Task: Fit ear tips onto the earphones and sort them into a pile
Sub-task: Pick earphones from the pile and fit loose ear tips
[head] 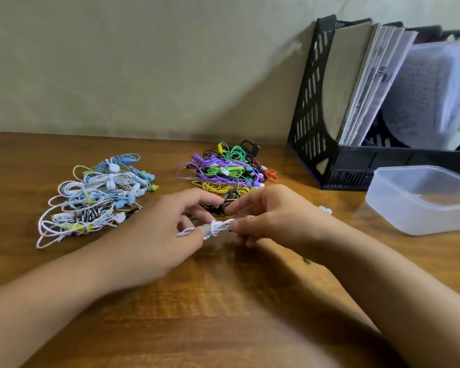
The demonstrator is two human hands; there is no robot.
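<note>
Leftmost, a loose pile of white, pale-blue and striped coiled earphones [96, 197] lies on the brown wooden table [223, 301]. Right of it, the left hand [165, 235] reaches in over the tabletop; its fingers are curled and pinch one end of a small coiled bundle of white earphone cable [215, 228]. The right hand [274, 216] pinches the opposite end of the same bundle, fingertips bent inward, so the bundle is held between both hands just above the table. Behind the hands, a second pile of purple, green, yellow and black earphones [223, 171] rests on the table, apart from the first pile. Small white ear tips [325, 209] lie just beside the right wrist, and a small green piece [307, 260] lies near the right forearm. Farther right stands a translucent rectangular plastic container [422, 200], and behind it a black perforated plastic file rack [311, 102] holding papers, set against the wall.
</note>
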